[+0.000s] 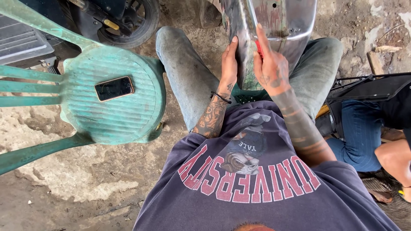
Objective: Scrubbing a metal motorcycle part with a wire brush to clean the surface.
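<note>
A curved, bare-metal panel [278, 21] with worn paint stands upright between my knees. My left hand [229, 64] lies flat against its left edge, fingers straight and together. My right hand [269, 66] presses on the panel's face, with a small red item [258, 47] pinched under its fingers; what the red item is cannot be told. Both forearms reach out over my grey trousers [184, 72].
A green plastic chair [115, 115] stands at my left with a black phone [114, 88] on its seat. A scooter wheel [132, 21] is behind it. Another person's leg in blue jeans [359, 137] is at the right. The ground is rough concrete.
</note>
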